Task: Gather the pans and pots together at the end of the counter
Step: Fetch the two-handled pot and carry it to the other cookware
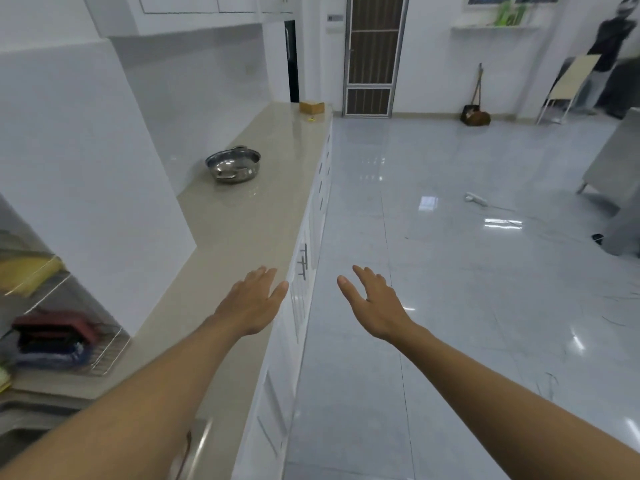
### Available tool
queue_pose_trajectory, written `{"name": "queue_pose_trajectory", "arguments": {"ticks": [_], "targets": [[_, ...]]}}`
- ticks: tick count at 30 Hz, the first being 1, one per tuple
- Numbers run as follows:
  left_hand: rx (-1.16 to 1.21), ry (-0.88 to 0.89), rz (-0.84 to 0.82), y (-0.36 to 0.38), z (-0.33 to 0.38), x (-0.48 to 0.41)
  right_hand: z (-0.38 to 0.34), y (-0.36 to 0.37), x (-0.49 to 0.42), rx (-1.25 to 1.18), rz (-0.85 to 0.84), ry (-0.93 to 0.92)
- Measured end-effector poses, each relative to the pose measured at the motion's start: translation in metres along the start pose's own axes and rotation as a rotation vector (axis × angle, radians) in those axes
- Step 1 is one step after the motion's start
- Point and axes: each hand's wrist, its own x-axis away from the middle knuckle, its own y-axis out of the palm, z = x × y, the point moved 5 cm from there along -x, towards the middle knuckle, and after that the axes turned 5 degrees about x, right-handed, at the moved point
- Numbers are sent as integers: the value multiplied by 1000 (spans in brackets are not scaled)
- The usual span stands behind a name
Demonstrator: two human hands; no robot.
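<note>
A shiny steel pot (233,165) with two small handles sits alone on the beige counter (242,223), near the back wall and well beyond my hands. My left hand (251,301) hovers open, palm down, over the counter's front edge. My right hand (372,303) is open too, fingers spread, out over the floor beside the cabinets. Neither hand holds or touches anything.
A wooden box (311,107) stands at the counter's far end. A wire dish rack (59,327) with coloured items sits at the near left, by a sink edge (194,448). White cabinets (304,271) run below; a person (609,39) stands far right across the tiled floor.
</note>
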Motion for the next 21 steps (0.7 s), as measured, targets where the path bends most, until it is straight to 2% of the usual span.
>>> {"name": "queue_pose_trajectory", "arguments": {"ticks": [15, 21], "targets": [[115, -5, 3, -29, 8, -220, 13, -29, -221, -11, 1, 15], [109, -114, 32, -39, 11, -307, 18, -44, -330, -11, -81, -59]]}}
